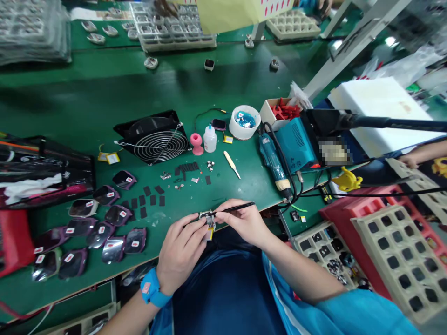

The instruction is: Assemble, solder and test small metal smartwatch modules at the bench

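At the table's near edge, my left hand (pixel 182 246) is closed on a small watch-like electronic module (pixel 210 220). A silver circuit part shows on it, and a yellow-edged battery (pixel 208 234) hangs below. My right hand (pixel 246 222) pinches a thin black tweezers-like tool (pixel 240 206), with its working end at the module; the fingers hide the exact contact. Beyond the hands lie small black pads (pixel 152 200), tiny metal parts (pixel 165 175) and a cream-handled tool (pixel 230 162). Several purple-rimmed watch faces (pixel 118 215) with red-marked stickers lie to the left.
A fan (pixel 160 145), a pink stand (pixel 197 144), a white bottle (pixel 210 138) and a round white tub (pixel 244 123) stand further back. To the right are an electric screwdriver (pixel 274 160), its teal power unit (pixel 296 144) and trays (pixel 401 256). Another person's hand (pixel 410 160) is at far right.
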`<state>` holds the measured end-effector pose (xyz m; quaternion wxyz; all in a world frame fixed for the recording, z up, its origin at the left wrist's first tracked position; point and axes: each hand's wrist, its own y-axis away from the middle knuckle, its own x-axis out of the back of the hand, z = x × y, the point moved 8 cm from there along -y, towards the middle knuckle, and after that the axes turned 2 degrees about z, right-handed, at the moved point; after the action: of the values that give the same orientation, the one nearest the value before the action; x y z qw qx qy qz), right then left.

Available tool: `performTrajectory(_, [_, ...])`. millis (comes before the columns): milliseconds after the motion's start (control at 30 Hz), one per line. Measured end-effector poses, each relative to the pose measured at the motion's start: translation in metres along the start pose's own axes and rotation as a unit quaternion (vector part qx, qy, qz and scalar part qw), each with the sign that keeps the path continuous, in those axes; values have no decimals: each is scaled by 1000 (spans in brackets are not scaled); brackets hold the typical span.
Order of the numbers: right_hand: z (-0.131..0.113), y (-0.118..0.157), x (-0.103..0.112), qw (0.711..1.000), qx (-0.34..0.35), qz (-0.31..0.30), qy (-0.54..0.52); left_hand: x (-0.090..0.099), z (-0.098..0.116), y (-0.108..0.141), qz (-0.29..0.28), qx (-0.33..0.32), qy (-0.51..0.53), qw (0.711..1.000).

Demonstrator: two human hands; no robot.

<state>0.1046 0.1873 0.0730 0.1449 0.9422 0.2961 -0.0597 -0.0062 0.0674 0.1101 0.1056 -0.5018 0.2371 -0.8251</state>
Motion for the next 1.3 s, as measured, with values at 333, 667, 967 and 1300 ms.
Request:
performTrajectory(333, [-2, -1, 9, 999, 32, 9, -18, 3, 1, -5, -14, 12, -2, 1000])
performTrajectory(667, [-11, 2, 2, 988, 125, -23, 90, 1, 2, -4, -10, 6, -15, 1000])
performTrajectory(967, [-15, 4, 2, 982, 154, -24, 107, 5, -1, -1, 26, 22, -13, 999])
performTrajectory(1300, [-17, 5, -3, 977, 149, -66, 139, 7, -1, -4, 31, 39, 10, 999])
